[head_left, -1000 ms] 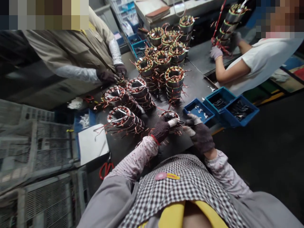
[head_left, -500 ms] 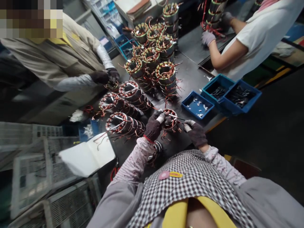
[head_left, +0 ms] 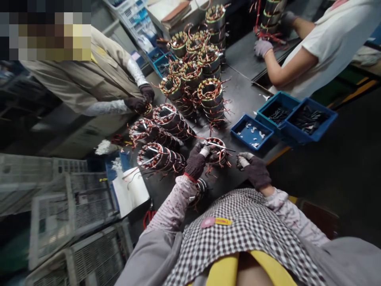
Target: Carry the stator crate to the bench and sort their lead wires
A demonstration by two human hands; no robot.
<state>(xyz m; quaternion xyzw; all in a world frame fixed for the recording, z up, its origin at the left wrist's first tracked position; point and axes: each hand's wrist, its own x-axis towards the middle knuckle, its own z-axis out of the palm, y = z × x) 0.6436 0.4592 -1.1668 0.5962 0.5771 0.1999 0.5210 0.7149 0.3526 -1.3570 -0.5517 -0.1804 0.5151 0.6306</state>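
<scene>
Far left we've got grey slatted plastic crates, and above them a co-worker in a beige jacket, dark gloves down by a ring. Then a white paper sheet and a bunch of cylindrical stacks of dark metal and copper windings, some leaning, wires poking out everywhere. Our left hand, in a dark knit glove, has its grip clamped on the left side of a round copper-wound ring, right in front of us at the black worktop. A thin white-and-black rod crosses its top. Our right hand, also gloved, is just beside the ring, apart from it; can't tell whether that grip is together or apart. Further right: a shallow blue plastic tray with white scraps, then a co-worker in a white shirt.
</scene>
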